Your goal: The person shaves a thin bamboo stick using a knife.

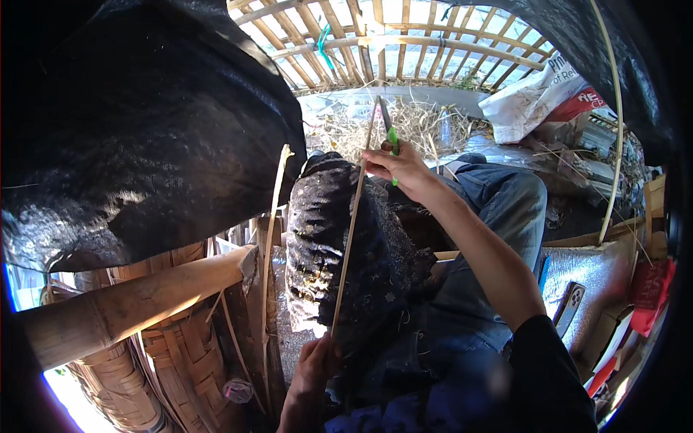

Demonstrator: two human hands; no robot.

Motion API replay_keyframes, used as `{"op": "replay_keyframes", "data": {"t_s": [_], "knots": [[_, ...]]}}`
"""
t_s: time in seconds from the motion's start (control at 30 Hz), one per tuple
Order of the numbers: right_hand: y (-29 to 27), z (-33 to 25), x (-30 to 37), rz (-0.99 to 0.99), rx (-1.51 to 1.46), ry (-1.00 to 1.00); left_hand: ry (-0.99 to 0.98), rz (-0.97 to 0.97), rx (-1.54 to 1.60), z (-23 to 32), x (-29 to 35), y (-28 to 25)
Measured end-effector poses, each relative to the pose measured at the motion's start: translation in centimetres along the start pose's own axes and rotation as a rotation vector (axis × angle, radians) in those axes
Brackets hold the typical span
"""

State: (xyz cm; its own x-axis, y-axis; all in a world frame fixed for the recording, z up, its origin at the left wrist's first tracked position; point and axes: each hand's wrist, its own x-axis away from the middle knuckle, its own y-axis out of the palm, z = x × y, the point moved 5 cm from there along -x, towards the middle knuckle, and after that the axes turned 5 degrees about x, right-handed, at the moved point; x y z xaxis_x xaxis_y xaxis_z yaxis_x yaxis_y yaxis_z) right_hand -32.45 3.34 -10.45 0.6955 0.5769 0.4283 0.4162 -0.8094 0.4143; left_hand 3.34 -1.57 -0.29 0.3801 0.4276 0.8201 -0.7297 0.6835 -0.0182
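Note:
A long thin bamboo strip [351, 231] slants upward across my lap. My left hand [312, 364] is closed round its lower end, near my body. Farther out, my right hand [398, 167] pinches the strip near its upper part. That same hand grips a knife [392, 138] with a green handle, its dark blade pointing away from me beside the strip's far end. Beneath the strip, a dark patterned cloth [317, 245] covers my left leg. Blue jeans [498, 191] show on my other leg.
Pale shavings [346, 130] and a clear bottle [445, 126] lie ahead, before a bamboo slat fence [404, 43]. Black sheeting [144, 130] hangs left, above a thick bamboo pole [137, 307]. A white sack [527, 108] sits at far right; a phone [570, 307] lies nearer.

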Motion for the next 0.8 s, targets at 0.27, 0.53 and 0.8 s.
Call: {"op": "replay_keyframes", "data": {"t_s": [0.27, 0.53, 0.8], "knots": [[2.1, 0.8, 10.2, -0.407, 1.073, -0.24, -0.246, -0.219, 0.307, 0.7, -2.7, 2.4], [2.9, 1.4, 12.9, -0.422, 1.365, -0.321, -0.148, -0.151, 0.137, 0.5, -2.4, 2.9], [3.5, 2.3, 12.8, -0.394, 1.389, -0.322, -0.157, -0.096, 0.169, 0.0, -1.5, 3.1]]}}
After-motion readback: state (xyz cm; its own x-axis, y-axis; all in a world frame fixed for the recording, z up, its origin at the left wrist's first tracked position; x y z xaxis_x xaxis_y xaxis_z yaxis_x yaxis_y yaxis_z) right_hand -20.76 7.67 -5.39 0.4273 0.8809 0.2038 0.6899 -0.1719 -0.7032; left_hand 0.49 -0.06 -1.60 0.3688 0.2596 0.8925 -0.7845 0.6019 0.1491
